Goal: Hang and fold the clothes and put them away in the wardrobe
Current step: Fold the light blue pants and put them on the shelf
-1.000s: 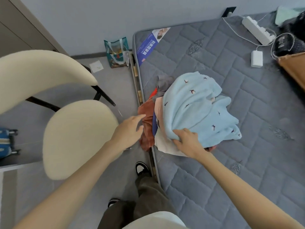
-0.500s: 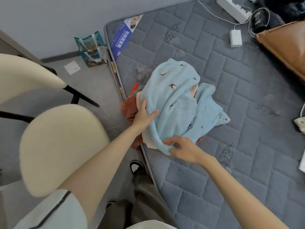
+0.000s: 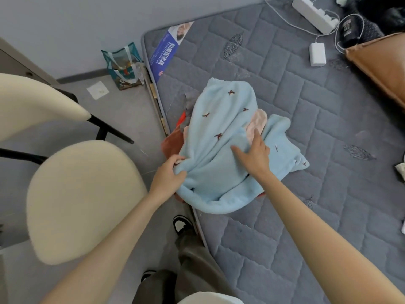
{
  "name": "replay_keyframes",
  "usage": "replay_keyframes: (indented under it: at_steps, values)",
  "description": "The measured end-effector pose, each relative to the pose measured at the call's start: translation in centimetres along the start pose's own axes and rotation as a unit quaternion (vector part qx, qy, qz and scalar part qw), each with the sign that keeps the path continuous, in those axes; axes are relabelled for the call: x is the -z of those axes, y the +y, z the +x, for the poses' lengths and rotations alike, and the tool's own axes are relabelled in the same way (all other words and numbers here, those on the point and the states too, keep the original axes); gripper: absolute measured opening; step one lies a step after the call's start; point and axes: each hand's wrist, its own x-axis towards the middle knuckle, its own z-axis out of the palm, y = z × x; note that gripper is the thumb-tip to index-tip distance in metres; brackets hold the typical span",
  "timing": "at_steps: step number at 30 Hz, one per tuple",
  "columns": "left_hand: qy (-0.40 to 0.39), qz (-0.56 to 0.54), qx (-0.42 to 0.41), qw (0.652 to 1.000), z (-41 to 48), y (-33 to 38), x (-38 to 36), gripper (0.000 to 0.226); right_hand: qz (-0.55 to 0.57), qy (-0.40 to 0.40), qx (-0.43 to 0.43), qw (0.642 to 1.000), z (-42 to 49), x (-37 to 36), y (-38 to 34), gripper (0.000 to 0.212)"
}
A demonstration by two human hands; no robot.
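Pale blue fleece garment (image 3: 219,128) on a heap of clothes (image 3: 172,143) at the left edge of a grey quilted mattress (image 3: 295,110).

Grey floor and wall; a cream chair (image 3: 83,198) sits at 8 o'clock, a teal bag (image 3: 123,64) at 11, and a white power strip (image 3: 313,14) and charger (image 3: 317,54) at 1. Half a second ago the left hand lay flat on the garment's side and the right pinched its near hem. Now the left hand (image 3: 168,178) grips a bunched fold at the garment's 8 o'clock corner, and the right hand (image 3: 254,154) lies spread and flat on its middle. The garment is drawn out longer, its long axis running 12 to 6, with the elastic waist pointing to 12.
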Motion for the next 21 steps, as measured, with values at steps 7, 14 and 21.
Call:
replay_keyframes:
  at_steps: [7,14,21]
  values:
    - [-0.101,0.073,0.135,0.983,-1.3,-4.3,2.4,0.030,0.050,-0.157,0.120,0.979,-2.2,-3.0,-2.2,0.023]
    - [-0.067,0.060,0.113,0.989,2.7,-1.1,2.4,0.050,-0.133,-0.384,0.072,0.911,-3.8,-2.0,-0.4,0.020]
    - [-0.125,0.127,0.017,0.984,7.4,1.3,-0.7,0.080,-0.133,-0.399,0.019,0.907,-2.2,-1.1,-1.4,0.020]
